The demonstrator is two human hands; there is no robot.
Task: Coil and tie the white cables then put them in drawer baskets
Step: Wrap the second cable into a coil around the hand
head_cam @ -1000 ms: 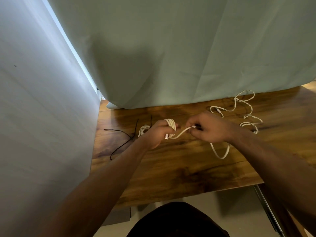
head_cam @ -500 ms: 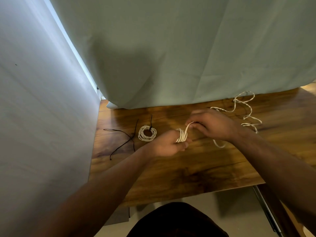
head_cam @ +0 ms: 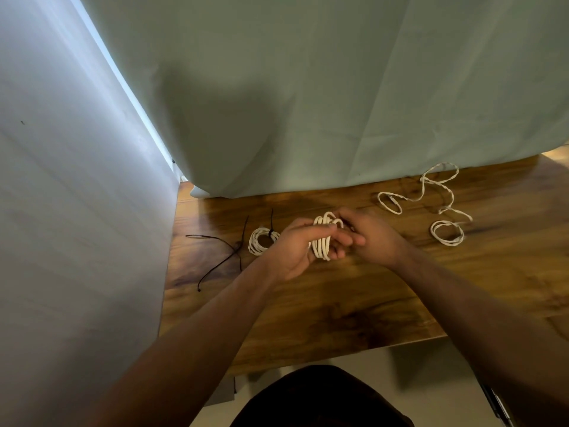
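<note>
A white cable coil point(head_cam: 322, 244) is wound around the fingers of my left hand point(head_cam: 295, 248), which holds it above the wooden table point(head_cam: 338, 303). My right hand point(head_cam: 369, 238) sits just to the right and pinches the top of the same coil. A finished white coil point(head_cam: 260, 241) bound with a black tie lies on the table to the left. Another white cable point(head_cam: 437, 204) lies loose and tangled at the back right.
Loose black cable ties point(head_cam: 221, 257) lie at the table's left end, close to the white wall point(head_cam: 77, 211). A pale green curtain point(head_cam: 338, 103) hangs over the table's back edge. A metal rail point(head_cam: 495, 405) shows at the lower right.
The loose tail that trailed to the right has been wound onto the coil on my left hand. My right hand has moved in against the coil.
</note>
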